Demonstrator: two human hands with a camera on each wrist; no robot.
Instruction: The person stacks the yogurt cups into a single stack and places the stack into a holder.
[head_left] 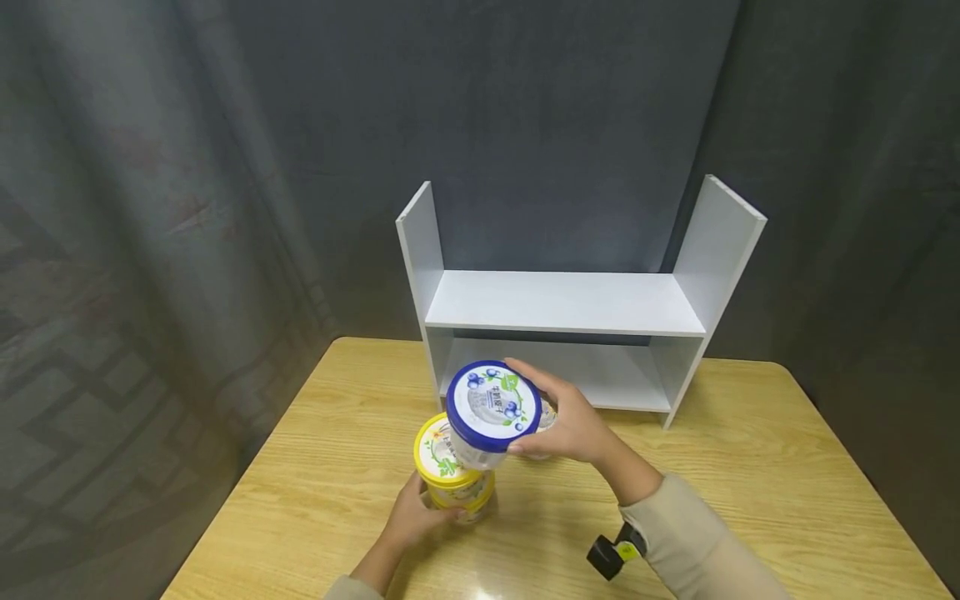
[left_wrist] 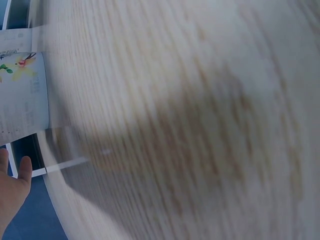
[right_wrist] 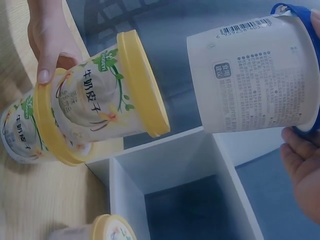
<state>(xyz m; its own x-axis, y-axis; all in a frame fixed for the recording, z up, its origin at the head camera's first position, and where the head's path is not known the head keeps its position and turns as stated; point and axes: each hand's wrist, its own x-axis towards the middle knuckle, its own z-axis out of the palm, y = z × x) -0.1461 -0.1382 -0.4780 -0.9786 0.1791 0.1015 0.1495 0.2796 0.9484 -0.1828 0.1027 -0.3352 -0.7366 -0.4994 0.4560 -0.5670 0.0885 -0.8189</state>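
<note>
My right hand (head_left: 573,421) grips a tub with a blue lid (head_left: 495,404) by its rim, thumb and fingers on opposite sides. The tub is tilted and held above and beside a stack of two yellow-lidded tubs. The upper yellow-lidded tub (right_wrist: 102,95) sits on the lower yellow-lidded tub (right_wrist: 25,127), slightly offset. With thumb in front and fingers at the side, my left hand (head_left: 412,517) holds the stack around the lower tub's lid. In the left wrist view only part of a flower-printed tub (left_wrist: 22,95) shows at the left edge.
Another yellow-lidded tub (right_wrist: 117,229) stands near the shelf, mostly hidden behind my right hand in the head view. A white two-tier shelf (head_left: 566,300) stands at the back of the wooden table (head_left: 300,483). Dark curtains (head_left: 525,125) hang behind it.
</note>
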